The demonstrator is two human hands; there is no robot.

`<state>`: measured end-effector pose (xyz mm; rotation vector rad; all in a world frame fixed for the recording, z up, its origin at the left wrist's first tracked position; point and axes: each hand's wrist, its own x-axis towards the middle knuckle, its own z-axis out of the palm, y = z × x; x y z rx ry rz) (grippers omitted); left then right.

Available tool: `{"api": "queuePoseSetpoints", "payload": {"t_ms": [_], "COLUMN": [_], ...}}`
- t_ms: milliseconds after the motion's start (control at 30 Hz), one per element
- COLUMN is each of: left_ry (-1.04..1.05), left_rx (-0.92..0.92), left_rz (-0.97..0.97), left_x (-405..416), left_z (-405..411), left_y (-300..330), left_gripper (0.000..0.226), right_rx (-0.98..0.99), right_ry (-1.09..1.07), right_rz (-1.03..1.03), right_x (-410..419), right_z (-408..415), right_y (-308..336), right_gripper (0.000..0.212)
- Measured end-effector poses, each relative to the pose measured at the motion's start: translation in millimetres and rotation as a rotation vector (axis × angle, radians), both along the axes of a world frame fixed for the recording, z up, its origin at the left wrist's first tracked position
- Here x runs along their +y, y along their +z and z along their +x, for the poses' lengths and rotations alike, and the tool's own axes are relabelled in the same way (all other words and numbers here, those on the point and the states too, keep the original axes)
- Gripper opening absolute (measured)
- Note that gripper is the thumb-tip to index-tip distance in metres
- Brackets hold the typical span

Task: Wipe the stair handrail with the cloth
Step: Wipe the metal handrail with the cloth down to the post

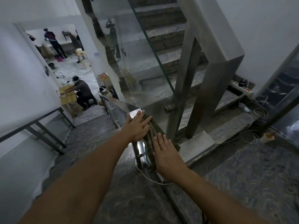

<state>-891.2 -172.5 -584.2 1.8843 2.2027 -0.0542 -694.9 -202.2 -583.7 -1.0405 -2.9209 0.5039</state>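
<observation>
A flat stainless-steel stair handrail (pixel 119 105) runs from the lower landing up to me. A dark olive cloth (pixel 152 132) lies bunched along its top near the corner. My left hand (pixel 139 126) rests flat, fingers spread, on the far end of the cloth and the bare shiny rail top. My right hand (pixel 166 152) lies flat on the near end of the cloth, pressing it down against the rail. Neither hand grips the cloth; both palms lie on it.
A glass panel (pixel 145 65) and steel posts (pixel 182 88) rise to the right beside upward steps. A power strip (pixel 242 90) with cables and a paper cup (pixel 267 137) lie on the landing. Stairs descend left toward people working at small wooden tables (pixel 68 96).
</observation>
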Motion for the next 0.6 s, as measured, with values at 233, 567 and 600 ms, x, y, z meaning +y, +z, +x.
{"api": "queuePoseSetpoints", "payload": {"t_ms": [233,567,600], "left_ry": [-0.008,0.077,0.104], "left_rx": [-0.054,-0.291,-0.348], "left_rz": [0.013,0.074,0.087], "left_x": [16.8,41.9,43.1], "left_z": [-20.0,-55.4,-57.5], "left_y": [-4.3,-6.6,-5.8], "left_gripper": [0.051,0.063,0.063], "right_rx": [-0.018,-0.008,-0.006], "right_ry": [-0.034,-0.039,-0.039], "right_rz": [-0.011,-0.056,-0.066], "right_x": [7.8,34.3,37.2], "right_z": [-22.4,-56.8,-60.0], "right_y": [3.5,-1.2,-0.3], "right_gripper": [0.066,0.069,0.072]}}
